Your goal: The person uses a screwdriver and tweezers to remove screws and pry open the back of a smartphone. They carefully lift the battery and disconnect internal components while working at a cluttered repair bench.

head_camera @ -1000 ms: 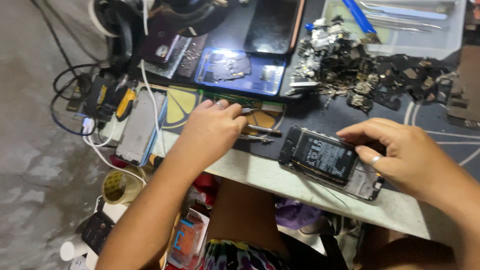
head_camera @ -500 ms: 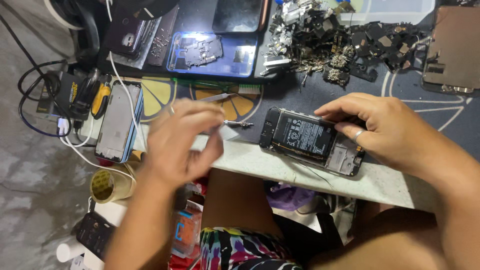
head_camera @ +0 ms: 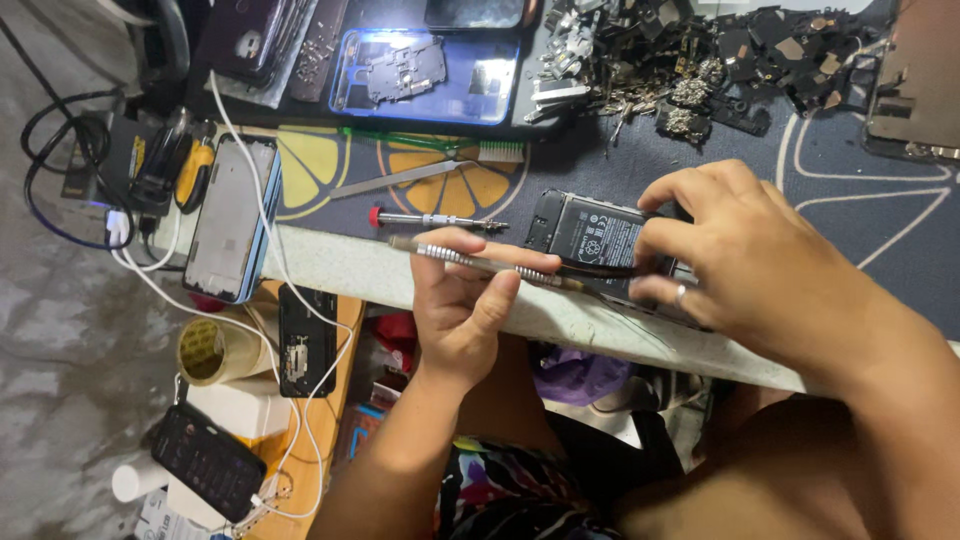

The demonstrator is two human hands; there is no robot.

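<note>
My left hand (head_camera: 462,305) grips a slim silver screwdriver (head_camera: 470,260), its tip pointing right at the lower edge of an opened black phone (head_camera: 590,238). The phone lies back-open near the table's front edge, its battery showing. My right hand (head_camera: 740,255) rests over the phone's right half and holds it down; a ring is on one finger. A second screwdriver with a red cap (head_camera: 430,219) and metal tweezers (head_camera: 400,180) lie on the mat just behind my left hand.
A heap of small metal phone parts (head_camera: 690,60) lies at the back. A blue tray (head_camera: 425,75) holds a frame. A phone frame (head_camera: 233,215), cables (head_camera: 70,160), tape roll (head_camera: 215,350) and other phones (head_camera: 305,338) sit left and below the table edge.
My left hand picked the silver screwdriver off the mat and brought it right, to the phone's edge. My right hand stayed on the phone.
</note>
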